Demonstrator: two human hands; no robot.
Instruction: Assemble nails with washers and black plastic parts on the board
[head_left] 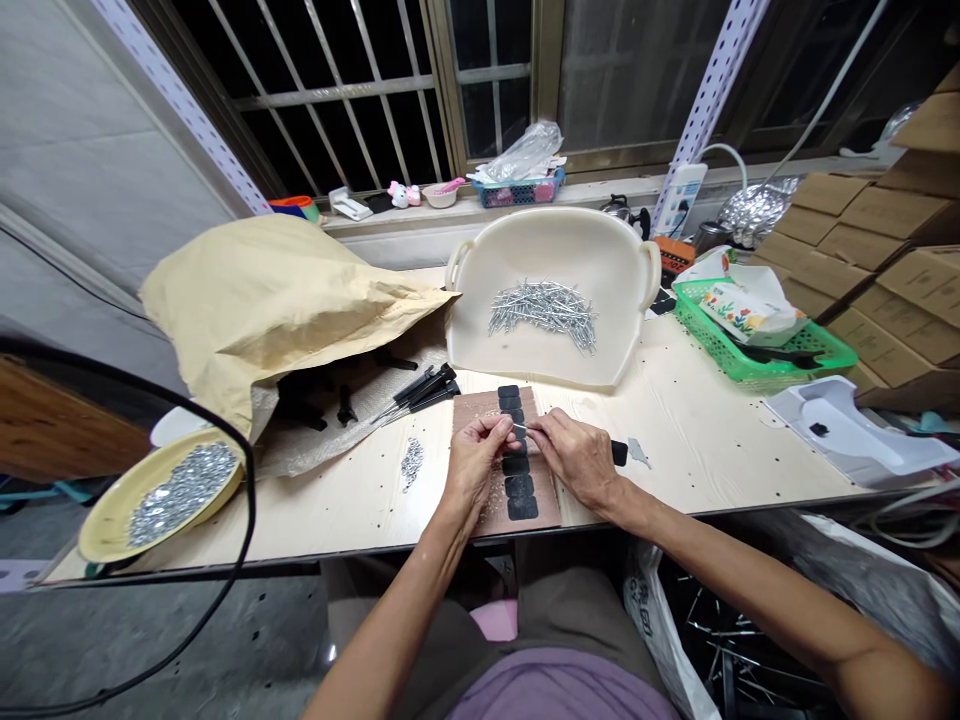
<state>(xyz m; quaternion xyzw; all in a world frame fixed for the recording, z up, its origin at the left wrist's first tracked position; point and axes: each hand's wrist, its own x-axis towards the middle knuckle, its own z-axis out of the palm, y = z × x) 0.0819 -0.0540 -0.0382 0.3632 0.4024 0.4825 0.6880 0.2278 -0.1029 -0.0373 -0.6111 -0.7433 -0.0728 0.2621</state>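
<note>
Both hands meet over a brown board (541, 505) that carries a column of black rounded squares (519, 487). A thin metal pin (520, 427) spans the gap between my fingertips. My left hand (482, 455) pinches its left end, and my right hand (574, 455) pinches at the right; the fingers hide its ends. Just beyond my right wrist lie a black piece (619, 453) and a small grey flat piece (639, 452). Left of the board is a small pile of metal bits (412, 463). Several black-handled thin metal tools (420, 392) lie behind it.
A white basin (480, 345) holding metal pins (544, 312) stands behind the board. At left are a yellow bowl (94, 530) of small metal parts and a large tan bag (247, 290) with black pieces. A green basket (757, 370) and cardboard boxes (900, 280) stand right. A black cable (251, 500) loops at left.
</note>
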